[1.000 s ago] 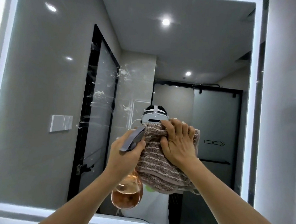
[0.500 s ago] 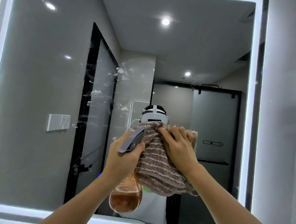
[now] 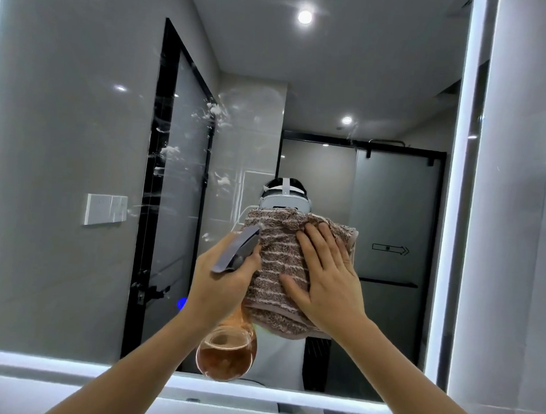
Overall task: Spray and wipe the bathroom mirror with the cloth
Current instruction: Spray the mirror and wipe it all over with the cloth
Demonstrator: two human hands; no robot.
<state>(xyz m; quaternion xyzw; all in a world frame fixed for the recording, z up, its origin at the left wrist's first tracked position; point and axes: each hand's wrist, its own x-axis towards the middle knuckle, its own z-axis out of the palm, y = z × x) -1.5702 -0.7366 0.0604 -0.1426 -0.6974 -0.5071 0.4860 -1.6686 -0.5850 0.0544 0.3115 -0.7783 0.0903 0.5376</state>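
Observation:
The bathroom mirror [image 3: 62,130] fills the view, framed by a lit white border. White foam streaks [image 3: 215,112] cling to the glass left of centre. My right hand [image 3: 325,274] lies flat, fingers spread, pressing a brown striped cloth [image 3: 278,255] against the mirror at centre. My left hand [image 3: 225,280] grips a spray bottle [image 3: 226,354] with a grey trigger head and a round clear body holding amber liquid, right beside the cloth's left edge.
A lit strip [image 3: 458,186] runs down the mirror's right edge, with a grey tiled wall [image 3: 520,222] beyond it. The mirror's bottom edge [image 3: 32,360] sits above a white ledge. The reflection shows a dark door, a wall switch and a shower screen.
My right hand has opened from a bunched grip to a flat palm on the cloth, which now spreads wider on the glass. The left hand and bottle stay almost still.

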